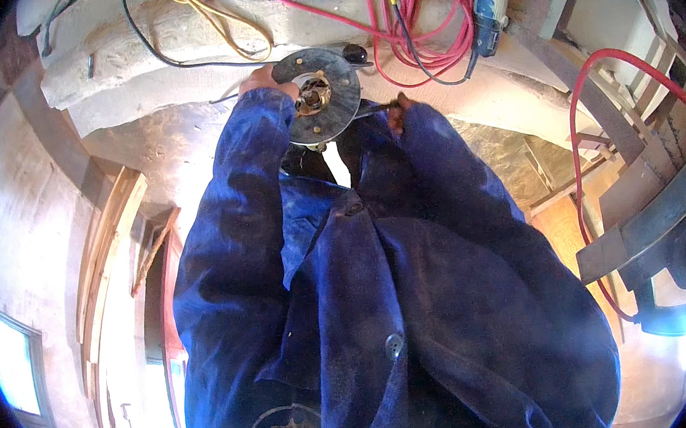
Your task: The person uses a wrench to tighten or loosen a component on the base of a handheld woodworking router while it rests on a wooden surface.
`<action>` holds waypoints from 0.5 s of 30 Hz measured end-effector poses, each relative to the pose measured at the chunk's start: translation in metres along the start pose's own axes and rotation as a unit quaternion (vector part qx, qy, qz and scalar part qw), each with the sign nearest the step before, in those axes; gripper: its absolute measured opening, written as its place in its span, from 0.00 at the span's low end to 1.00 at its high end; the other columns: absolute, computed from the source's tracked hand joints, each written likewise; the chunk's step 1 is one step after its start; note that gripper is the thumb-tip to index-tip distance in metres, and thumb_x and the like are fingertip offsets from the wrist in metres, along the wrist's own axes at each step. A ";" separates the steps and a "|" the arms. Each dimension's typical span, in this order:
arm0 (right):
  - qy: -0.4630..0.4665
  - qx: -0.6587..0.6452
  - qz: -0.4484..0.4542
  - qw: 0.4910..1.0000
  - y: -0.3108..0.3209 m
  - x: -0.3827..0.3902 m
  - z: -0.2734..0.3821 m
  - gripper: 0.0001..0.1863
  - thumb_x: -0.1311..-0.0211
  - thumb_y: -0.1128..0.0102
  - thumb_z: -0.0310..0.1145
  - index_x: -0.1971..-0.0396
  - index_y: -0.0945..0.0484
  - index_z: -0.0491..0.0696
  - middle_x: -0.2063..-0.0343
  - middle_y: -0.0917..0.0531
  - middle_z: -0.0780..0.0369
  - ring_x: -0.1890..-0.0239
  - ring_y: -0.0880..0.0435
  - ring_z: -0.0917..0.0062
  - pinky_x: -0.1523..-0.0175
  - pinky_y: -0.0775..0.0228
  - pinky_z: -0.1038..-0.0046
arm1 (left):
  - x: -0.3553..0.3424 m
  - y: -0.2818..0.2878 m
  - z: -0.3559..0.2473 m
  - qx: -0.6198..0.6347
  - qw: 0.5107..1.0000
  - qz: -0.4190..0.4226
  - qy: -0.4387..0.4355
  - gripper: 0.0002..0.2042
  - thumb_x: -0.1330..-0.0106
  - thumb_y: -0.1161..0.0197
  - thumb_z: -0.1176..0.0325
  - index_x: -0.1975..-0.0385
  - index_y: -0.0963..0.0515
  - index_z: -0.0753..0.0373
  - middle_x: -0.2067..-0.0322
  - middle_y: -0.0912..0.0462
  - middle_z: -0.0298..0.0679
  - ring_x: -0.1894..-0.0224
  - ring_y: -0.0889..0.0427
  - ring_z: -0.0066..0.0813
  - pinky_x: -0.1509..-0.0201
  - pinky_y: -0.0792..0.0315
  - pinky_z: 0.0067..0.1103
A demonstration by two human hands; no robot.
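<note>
A dark round plate (335, 91) with small fastener heads and an open metal centre is at the top middle, above my blue jacket. My left hand (264, 81) grips it at its left edge, the fingers partly hidden behind it. A black knob (355, 54) sticks out at the plate's upper right. Just right of the plate, my right hand (399, 114) is closed on a thin dark rod (374, 113) that reaches toward the plate's lower right. Both blue sleeves come up from below.
Red hoses (442, 39), yellow rope (208, 12) and black cables lie along the top. A grey-blue power tool (490, 10) is at upper right. Metal pieces (650, 226) with a looping red hose stand at right. Wooden boards (112, 261) lean at left near a window.
</note>
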State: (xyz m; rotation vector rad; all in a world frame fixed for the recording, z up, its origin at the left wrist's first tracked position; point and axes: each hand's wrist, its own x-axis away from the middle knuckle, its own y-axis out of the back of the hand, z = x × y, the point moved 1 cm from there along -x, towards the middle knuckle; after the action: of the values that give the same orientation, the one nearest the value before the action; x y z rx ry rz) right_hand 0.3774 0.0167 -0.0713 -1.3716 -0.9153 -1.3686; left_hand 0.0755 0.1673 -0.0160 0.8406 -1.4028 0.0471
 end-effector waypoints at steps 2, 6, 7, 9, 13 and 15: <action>-0.127 0.017 -0.060 0.990 0.005 0.016 -0.010 0.26 0.31 0.60 0.55 0.71 0.28 0.45 0.80 0.21 0.58 0.82 0.25 0.69 0.80 0.36 0.68 | -0.003 -0.004 0.002 0.009 1.000 0.014 -0.008 0.26 0.53 0.37 0.62 0.50 0.24 0.54 0.52 0.21 0.46 0.48 0.23 0.42 0.41 0.30 0.29; 0.033 0.186 0.039 0.981 -0.018 0.109 0.001 0.18 0.32 0.55 0.41 0.69 0.25 0.40 0.78 0.19 0.56 0.78 0.21 0.70 0.72 0.29 0.71 | -0.005 -0.001 0.001 0.028 0.998 0.050 -0.011 0.31 0.55 0.38 0.64 0.44 0.29 0.59 0.50 0.23 0.51 0.46 0.25 0.46 0.40 0.32 0.30; 0.084 0.158 0.073 0.981 -0.025 0.122 0.002 0.16 0.33 0.52 0.38 0.69 0.25 0.40 0.78 0.19 0.57 0.76 0.19 0.71 0.70 0.28 0.73 | 0.000 0.006 -0.004 0.036 0.997 0.062 -0.006 0.31 0.55 0.38 0.64 0.44 0.29 0.59 0.50 0.23 0.51 0.46 0.25 0.46 0.40 0.32 0.30; 0.014 0.241 0.048 0.969 -0.050 0.143 0.020 0.13 0.35 0.49 0.36 0.71 0.24 0.41 0.78 0.19 0.59 0.75 0.19 0.73 0.68 0.28 0.75 | 0.001 0.008 -0.006 0.027 0.998 0.061 -0.005 0.31 0.54 0.38 0.64 0.44 0.29 0.59 0.49 0.24 0.51 0.46 0.25 0.46 0.39 0.32 0.30; 0.021 0.429 0.124 0.895 -0.083 0.164 0.042 0.11 0.37 0.48 0.35 0.72 0.21 0.44 0.78 0.19 0.63 0.74 0.20 0.78 0.66 0.28 0.77 | 0.006 0.012 -0.006 0.041 0.997 0.065 0.008 0.31 0.54 0.37 0.64 0.44 0.29 0.59 0.48 0.24 0.51 0.45 0.26 0.45 0.39 0.33 0.30; 0.022 0.455 0.109 0.884 -0.082 0.163 0.033 0.12 0.36 0.49 0.37 0.72 0.20 0.46 0.79 0.19 0.65 0.74 0.20 0.79 0.64 0.29 0.78 | 0.006 0.011 -0.004 0.041 0.997 0.063 0.016 0.31 0.54 0.37 0.64 0.44 0.28 0.59 0.48 0.24 0.50 0.45 0.26 0.44 0.39 0.33 0.30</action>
State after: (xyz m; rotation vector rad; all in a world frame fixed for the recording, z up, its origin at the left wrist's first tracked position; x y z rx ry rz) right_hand 0.3227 0.0506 0.1023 -0.6721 -1.1252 -0.6239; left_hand 0.0746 0.1750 -0.0050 0.8141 -1.4299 0.2151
